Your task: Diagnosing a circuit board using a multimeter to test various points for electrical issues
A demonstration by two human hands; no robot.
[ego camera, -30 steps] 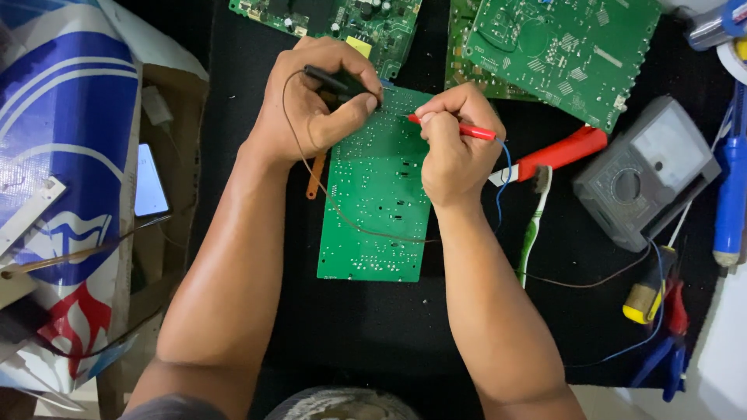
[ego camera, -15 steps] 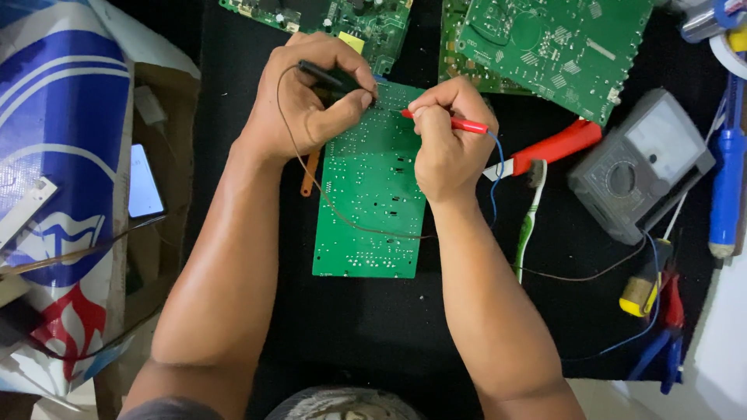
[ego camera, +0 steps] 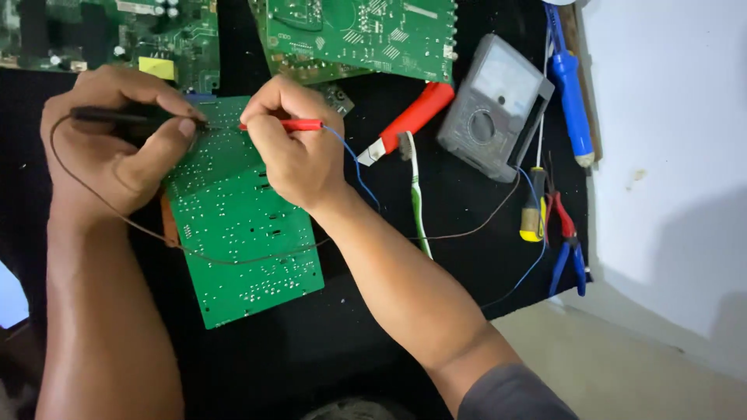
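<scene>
Left hand [ego camera: 117, 152] lies knuckles-up at the upper left of the green circuit board [ego camera: 237, 233], fingers and thumb clamped on a black probe [ego camera: 128, 117] held nearly level, tip on the board's top edge. Right hand [ego camera: 296, 148] arches over the board's upper right, fingers pinched on a red probe [ego camera: 292, 124], tip pointing left toward the black one. Board: flat, matte green, dotted with solder points, lying on a black mat [ego camera: 358, 327]. A thin brown lead [ego camera: 233, 259] loops across it. Right of the board: toothbrush [ego camera: 416, 202], red-handled cutter [ego camera: 408, 120], grey meter [ego camera: 494, 105]. Bare mat below the board's lower edge.
</scene>
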